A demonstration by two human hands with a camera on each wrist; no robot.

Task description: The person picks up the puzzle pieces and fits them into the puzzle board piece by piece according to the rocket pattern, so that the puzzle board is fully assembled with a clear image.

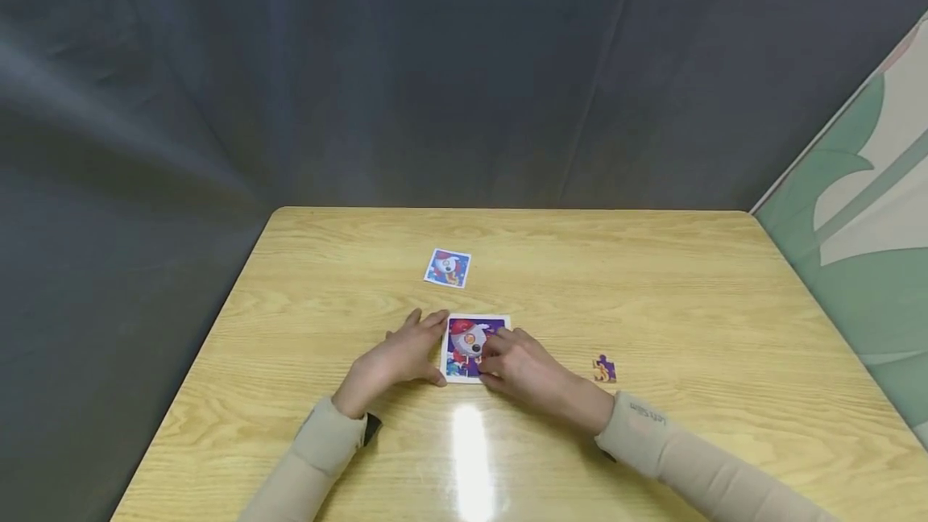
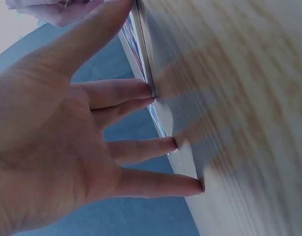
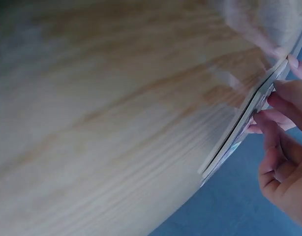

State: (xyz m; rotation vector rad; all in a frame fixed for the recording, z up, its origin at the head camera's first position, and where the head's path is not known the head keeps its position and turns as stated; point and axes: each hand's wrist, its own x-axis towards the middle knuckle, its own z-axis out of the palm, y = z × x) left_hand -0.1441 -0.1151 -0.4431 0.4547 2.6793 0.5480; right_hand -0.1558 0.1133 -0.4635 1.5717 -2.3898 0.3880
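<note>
A small framed jigsaw puzzle (image 1: 464,349) with a white border lies on the table, showing a white cartoon figure with red on a purple ground. Along its left edge, my left hand (image 1: 413,349) rests spread, thumb and fingertips touching the frame and tabletop. The left wrist view shows those fingers (image 2: 141,150) straight. Over the puzzle's right part, my right hand (image 1: 518,365) has its fingers bent, with fingertips (image 3: 261,118) down at the surface. Whether they pinch a piece is hidden. To the right lies a loose purple and orange puzzle piece (image 1: 604,369).
Behind the puzzle lies a small picture card (image 1: 447,268) with a similar image. The wooden table (image 1: 326,264) ends at a dark curtain (image 1: 449,79) at the back and left. A green and white patterned cloth (image 1: 870,208) hangs at the right.
</note>
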